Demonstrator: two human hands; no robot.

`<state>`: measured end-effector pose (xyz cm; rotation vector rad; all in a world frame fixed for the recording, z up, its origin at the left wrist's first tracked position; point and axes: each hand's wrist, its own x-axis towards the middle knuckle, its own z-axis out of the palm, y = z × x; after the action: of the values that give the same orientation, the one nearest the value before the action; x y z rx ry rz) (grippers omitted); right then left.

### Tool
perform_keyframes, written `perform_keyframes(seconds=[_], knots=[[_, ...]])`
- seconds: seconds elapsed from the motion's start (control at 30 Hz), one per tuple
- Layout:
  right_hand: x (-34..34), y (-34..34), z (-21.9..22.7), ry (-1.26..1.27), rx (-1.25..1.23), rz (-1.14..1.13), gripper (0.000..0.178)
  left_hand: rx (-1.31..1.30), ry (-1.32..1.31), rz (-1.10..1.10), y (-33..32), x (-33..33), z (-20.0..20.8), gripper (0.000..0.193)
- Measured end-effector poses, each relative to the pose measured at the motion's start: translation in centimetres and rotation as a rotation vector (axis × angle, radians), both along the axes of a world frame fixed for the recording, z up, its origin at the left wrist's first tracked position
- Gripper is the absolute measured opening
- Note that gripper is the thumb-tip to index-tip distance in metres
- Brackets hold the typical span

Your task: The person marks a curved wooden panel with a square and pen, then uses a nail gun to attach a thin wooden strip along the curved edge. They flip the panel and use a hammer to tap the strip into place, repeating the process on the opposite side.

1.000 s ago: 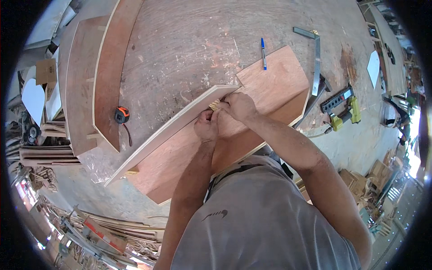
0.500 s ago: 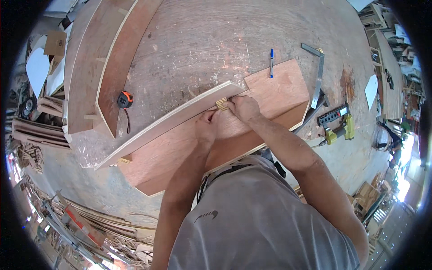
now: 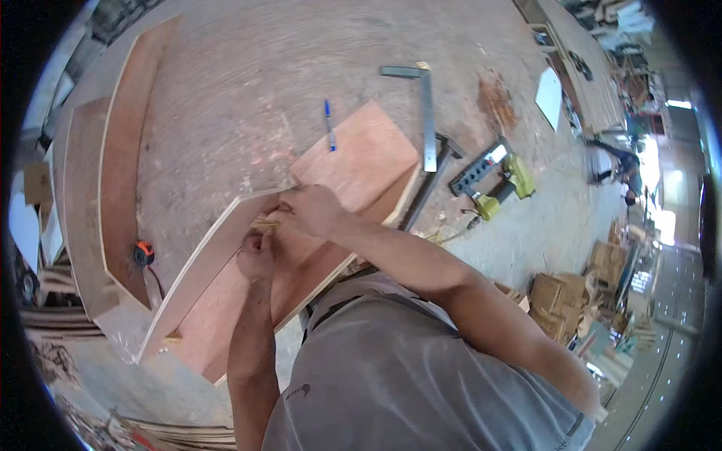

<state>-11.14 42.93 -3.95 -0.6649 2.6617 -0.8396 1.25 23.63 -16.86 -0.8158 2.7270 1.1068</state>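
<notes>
A long plywood panel (image 3: pixel 207 254) stands on edge along a wider reddish plywood board (image 3: pixel 361 150), its pale edge facing up. In the corner between them sits a small plywood block (image 3: pixel 265 223) with striped layers. My right hand (image 3: pixel 310 210) grips this block, its fingers closed at the panel's inner face. Just below it, my left hand (image 3: pixel 256 259) is closed with fingers curled beside the block; whatever it holds is hidden. Another small wood block (image 3: pixel 173 338) sits in the same corner near the panel's lower left end.
A blue pen (image 3: pixel 329 124) lies by the board's far corner. To the right are a metal try square (image 3: pixel 429 120), a dark hammer-like tool (image 3: pixel 429 184) and a green-and-black nail gun (image 3: pixel 500 180). An orange-and-black tape measure (image 3: pixel 143 253) lies left, beside an angled plywood assembly (image 3: pixel 120 165).
The view has swung to the right, so the workpiece, tools and hands appear further left. Both hands stay at the small block, the right one still gripping it.
</notes>
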Motion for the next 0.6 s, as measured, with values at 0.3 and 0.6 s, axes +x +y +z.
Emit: perform_keyframes(seconds=[0.3,0.6], knots=[[5.6,55.2,-12.9,-0.32,-0.895,-1.426,0.046,-0.021,-0.072,-0.034,0.1,-1.2,0.5,0.029],[4.3,60.5,-12.0,-0.659,-0.886,-1.342,0.012,-0.086,-0.209,-0.037,-0.2,0.6,2.9,0.037]])
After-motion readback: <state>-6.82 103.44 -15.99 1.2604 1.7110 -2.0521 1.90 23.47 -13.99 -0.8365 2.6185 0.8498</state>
